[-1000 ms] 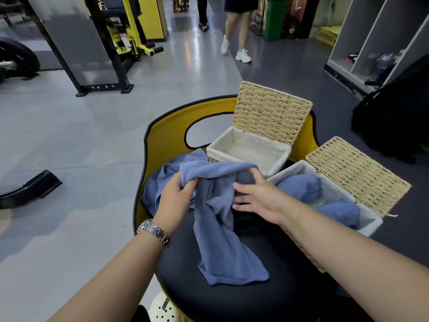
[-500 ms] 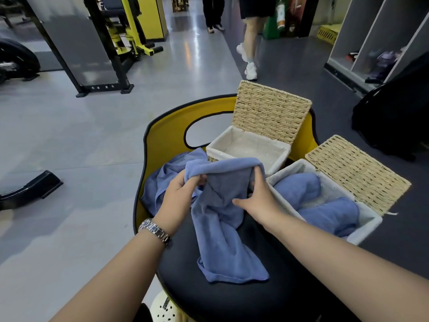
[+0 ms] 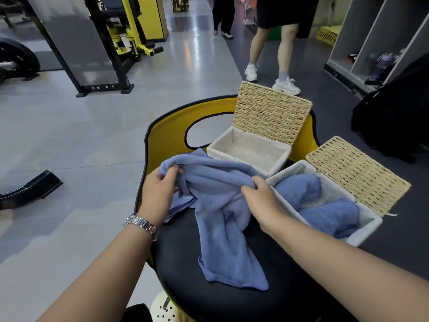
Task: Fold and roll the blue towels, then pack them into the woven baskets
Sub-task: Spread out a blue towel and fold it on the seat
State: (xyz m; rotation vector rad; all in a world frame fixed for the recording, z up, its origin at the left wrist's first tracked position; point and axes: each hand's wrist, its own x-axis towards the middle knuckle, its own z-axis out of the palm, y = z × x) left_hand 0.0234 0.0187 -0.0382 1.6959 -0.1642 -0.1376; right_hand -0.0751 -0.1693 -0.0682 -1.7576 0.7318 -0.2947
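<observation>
Left hand (image 3: 160,194), right hand (image 3: 260,198) pinch blue towel (image 3: 222,219) over black seat (image 3: 209,298); baskets (image 3: 250,149) open.

a gym floor is showing here: a black-and-yellow weight machine (image 3: 120,36) is standing at upper left, open locker cubbies (image 3: 380,43) are lining the upper right, and grey rubber flooring (image 3: 69,135) is spreading across the frame.

Blue towel (image 3: 222,228); tan woven baskets (image 3: 271,117), white lining; black-yellow chair (image 3: 167,126)

Black seat (image 3: 232,298): blue towel (image 3: 222,240), two woven baskets (image 3: 249,152) (image 3: 369,226).
</observation>
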